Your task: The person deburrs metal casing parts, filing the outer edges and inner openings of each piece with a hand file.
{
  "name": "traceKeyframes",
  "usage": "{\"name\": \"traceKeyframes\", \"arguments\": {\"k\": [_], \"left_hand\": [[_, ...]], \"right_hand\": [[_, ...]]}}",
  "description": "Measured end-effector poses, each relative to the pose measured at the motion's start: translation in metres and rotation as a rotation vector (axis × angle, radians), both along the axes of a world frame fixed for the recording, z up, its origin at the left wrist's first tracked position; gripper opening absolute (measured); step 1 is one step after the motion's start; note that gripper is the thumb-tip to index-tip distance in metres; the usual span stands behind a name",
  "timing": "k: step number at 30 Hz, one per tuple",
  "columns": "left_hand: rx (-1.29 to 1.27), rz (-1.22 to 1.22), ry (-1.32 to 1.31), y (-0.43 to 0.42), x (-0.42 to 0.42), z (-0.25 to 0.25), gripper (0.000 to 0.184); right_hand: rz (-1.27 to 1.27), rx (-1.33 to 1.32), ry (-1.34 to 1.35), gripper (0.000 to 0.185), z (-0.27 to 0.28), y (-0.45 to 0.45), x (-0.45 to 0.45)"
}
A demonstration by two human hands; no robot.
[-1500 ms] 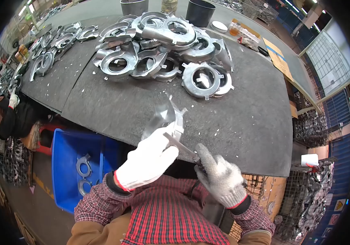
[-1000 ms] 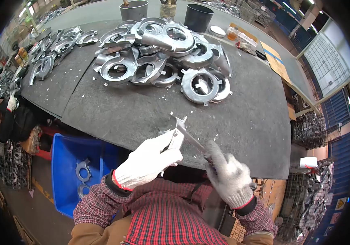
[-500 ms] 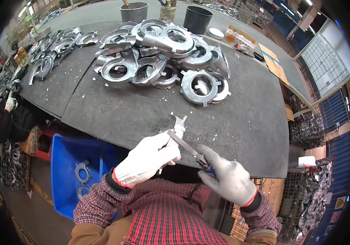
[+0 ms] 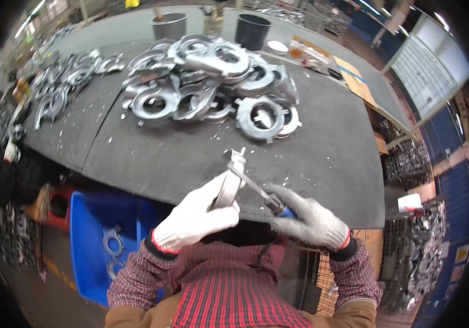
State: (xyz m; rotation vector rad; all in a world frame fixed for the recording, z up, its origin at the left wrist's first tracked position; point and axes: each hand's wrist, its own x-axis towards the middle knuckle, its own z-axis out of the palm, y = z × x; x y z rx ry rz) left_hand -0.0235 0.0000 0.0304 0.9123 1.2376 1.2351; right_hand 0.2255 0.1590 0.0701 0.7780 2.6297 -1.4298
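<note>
My left hand (image 4: 195,214), in a white knit glove, grips a silvery metal part (image 4: 231,185) near the front edge of the dark worktable. The part stands on edge with small tabs at its upper end. In my gloved right hand (image 4: 312,221) is a tool with a blue and black handle (image 4: 279,206). Its long flat metal blade (image 4: 249,183) crosses toward the upper end of the part and appears to touch it. Beyond both hands, a heap of ring-shaped metal parts (image 4: 158,104) lies on the dark table (image 4: 322,164).
A blue bin (image 4: 89,246) with metal rings stands below the table at left. Two buckets (image 4: 170,26) (image 4: 252,31) stand behind the heap. At far left a person (image 4: 4,169) sits by more parts. Wire cages with parts (image 4: 423,257) are at right.
The metal part has turned more upright in my left hand. My right hand has rolled, and more of the tool's handle shows. The view has shifted slightly.
</note>
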Motion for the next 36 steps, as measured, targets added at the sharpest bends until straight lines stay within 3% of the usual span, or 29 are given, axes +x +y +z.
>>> {"name": "traceKeyframes", "arguments": {"k": [1,2,4,6,9,11,21,24,26,28,29,30,32,33,34,36], "left_hand": [[-0.020,-0.066,-0.038,-0.002,-0.001,0.009,0.074],[0.090,-0.081,-0.033,0.000,0.000,-0.001,0.078],[0.027,-0.180,-0.107,0.004,-0.003,0.005,0.081],[0.004,-0.113,-0.178,0.014,-0.006,-0.007,0.075],[-0.031,-0.129,-0.107,0.020,-0.010,-0.003,0.062],[-0.050,-0.116,-0.071,0.024,-0.004,0.006,0.050],[0.030,-0.199,0.103,0.028,-0.019,0.002,0.046],[-0.032,-0.196,0.216,0.028,-0.017,0.017,0.050],[-0.093,-0.148,-0.099,0.026,-0.011,0.017,0.048],[-0.052,-0.108,-0.126,0.024,-0.009,0.004,0.051],[-0.004,-0.058,-0.158,0.023,-0.008,-0.004,0.054],[-0.003,-0.056,-0.160,0.023,-0.009,-0.009,0.054],[0.120,-0.035,0.097,0.020,-0.010,-0.018,0.057],[0.186,0.003,0.267,0.021,-0.009,-0.020,0.057],[0.181,0.009,0.271,0.021,-0.010,-0.018,0.057],[0.165,-0.032,0.696,0.023,-0.013,-0.008,0.058]], "right_hand": [[-0.051,0.054,-0.004,0.074,0.004,0.004,0.001],[-0.097,0.105,-0.013,0.073,0.009,0.008,0.001],[-0.113,0.164,-0.020,0.073,0.019,0.010,0.003],[-0.089,0.217,-0.030,0.072,0.022,0.010,0.002],[0.019,0.574,0.072,0.071,0.014,-0.001,0.007],[0.073,0.654,0.012,0.071,0.024,-0.011,0.005],[0.074,0.975,-0.100,0.067,0.018,-0.012,0.014],[0.132,0.984,-0.121,0.070,0.025,-0.012,0.014],[0.181,0.894,-0.071,0.071,0.016,-0.008,0.019],[0.174,0.189,0.072,0.075,0.007,0.006,0.021],[0.189,-0.044,-0.039,0.078,0.002,0.015,0.020],[0.192,-0.043,-0.041,0.078,-0.005,0.017,0.021],[0.212,-0.057,0.124,0.078,-0.019,0.016,0.024],[0.191,-0.029,0.067,0.076,-0.016,0.014,0.024],[0.197,-0.034,0.071,0.076,-0.015,0.011,0.022],[0.128,0.130,0.012,0.076,-0.015,0.004,0.017]]}}
